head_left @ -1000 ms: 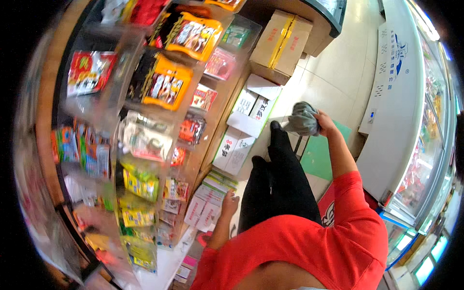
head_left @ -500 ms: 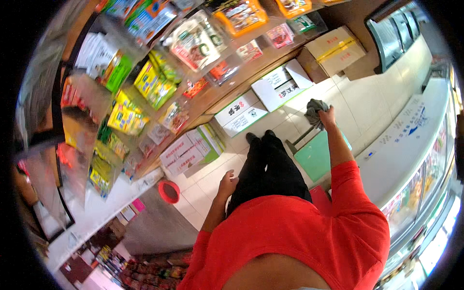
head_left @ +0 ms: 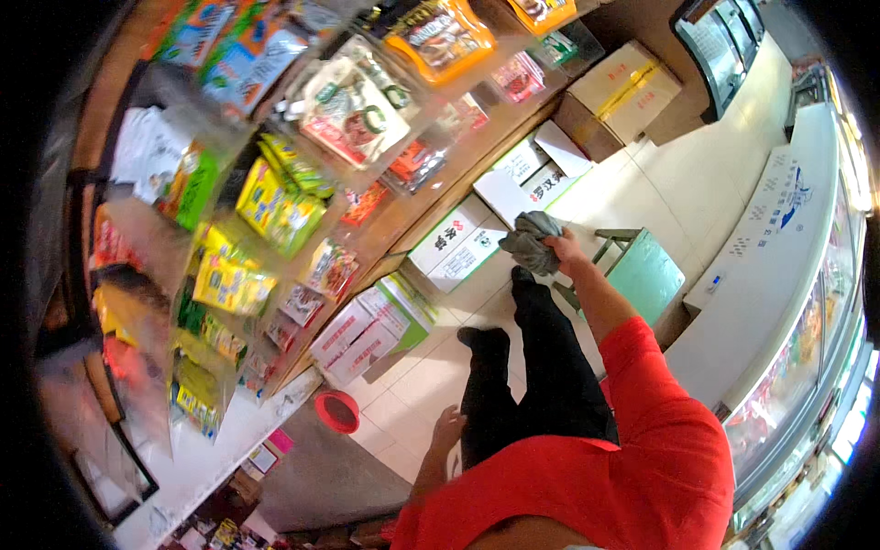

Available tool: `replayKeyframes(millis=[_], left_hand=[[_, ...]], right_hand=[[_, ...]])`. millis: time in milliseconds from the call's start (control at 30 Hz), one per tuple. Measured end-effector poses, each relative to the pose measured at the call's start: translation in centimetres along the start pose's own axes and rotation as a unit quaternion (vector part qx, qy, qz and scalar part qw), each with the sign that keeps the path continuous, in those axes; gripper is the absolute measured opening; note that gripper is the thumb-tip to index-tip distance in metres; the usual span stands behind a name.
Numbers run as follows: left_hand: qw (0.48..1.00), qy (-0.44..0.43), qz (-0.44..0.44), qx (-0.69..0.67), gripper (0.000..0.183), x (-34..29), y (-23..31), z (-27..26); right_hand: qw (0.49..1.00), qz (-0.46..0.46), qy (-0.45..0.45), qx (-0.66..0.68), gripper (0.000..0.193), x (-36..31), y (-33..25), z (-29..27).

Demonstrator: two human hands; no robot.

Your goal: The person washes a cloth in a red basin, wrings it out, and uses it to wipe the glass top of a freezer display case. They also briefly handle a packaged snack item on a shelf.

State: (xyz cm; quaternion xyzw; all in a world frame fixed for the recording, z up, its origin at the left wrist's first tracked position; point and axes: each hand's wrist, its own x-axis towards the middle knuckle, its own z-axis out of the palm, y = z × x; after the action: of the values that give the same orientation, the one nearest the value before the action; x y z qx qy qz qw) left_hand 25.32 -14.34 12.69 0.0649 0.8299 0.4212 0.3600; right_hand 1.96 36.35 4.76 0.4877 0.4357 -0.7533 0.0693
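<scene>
Loose folds of grey cloth (head_left: 531, 244) could snag white carton (head_left: 500, 195).
Right hand (head_left: 566, 252): fingers clenched round it; left hand (head_left: 448, 428): can't tell.

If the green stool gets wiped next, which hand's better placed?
Right, I'd say. The right hand already holds the grey cloth, and its forearm is beside the stool. The left hand hangs farther off, nothing visible in it.

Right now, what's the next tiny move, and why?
Maybe bring the crumpled gray cloth left, toward the wooden shelf: the right hand grips it, the shelf stands along that side, and the left hand looks empty.
</scene>
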Motion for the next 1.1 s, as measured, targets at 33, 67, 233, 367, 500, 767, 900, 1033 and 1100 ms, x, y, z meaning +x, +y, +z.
replayKeyframes(millis=[33,67,233,367,500,767,900,1033,1100], left_hand=[[0.996,0.003,-0.087,-0.037,0.043,-0.9,-1.6,-0.2],[0.982,0.015,-0.174,-0.076,0.046,-2.1,-3.2,-0.1],[0.891,-0.032,-0.423,-0.161,0.053,-2.7,1.5,-2.0],[0.938,-0.058,-0.303,-0.157,0.035,-3.1,0.8,1.2],[0.92,-0.063,-0.38,-0.074,0.038,0.6,1.9,3.1],[0.85,-0.09,-0.491,-0.17,0.037,4.3,7.1,4.8],[0.858,-0.05,-0.453,-0.237,0.044,3.6,5.9,4.9],[0.808,0.022,-0.46,-0.367,0.046,-0.7,2.3,6.2],[0.769,0.047,-0.468,-0.433,0.046,-3.0,-0.1,6.8]], right_hand=[[1.0,-0.013,0.005,-0.003,0.051,0.9,0.2,0.4],[0.999,-0.033,0.006,-0.013,0.05,1.1,-1.5,2.2],[0.97,-0.167,0.118,-0.13,0.042,15.8,-4.1,0.4],[0.891,-0.343,0.159,-0.251,0.055,23.9,-12.5,2.0],[0.854,-0.334,0.152,-0.368,0.085,32.5,-15.1,3.0],[0.903,-0.292,0.083,-0.303,0.06,34.2,-1.5,12.7],[0.895,-0.302,0.044,-0.324,0.058,28.5,8.0,19.6],[0.891,-0.252,0.017,-0.378,0.053,20.4,15.8,27.5],[0.901,-0.212,0.013,-0.378,0.05,18.4,19.0,30.9]])
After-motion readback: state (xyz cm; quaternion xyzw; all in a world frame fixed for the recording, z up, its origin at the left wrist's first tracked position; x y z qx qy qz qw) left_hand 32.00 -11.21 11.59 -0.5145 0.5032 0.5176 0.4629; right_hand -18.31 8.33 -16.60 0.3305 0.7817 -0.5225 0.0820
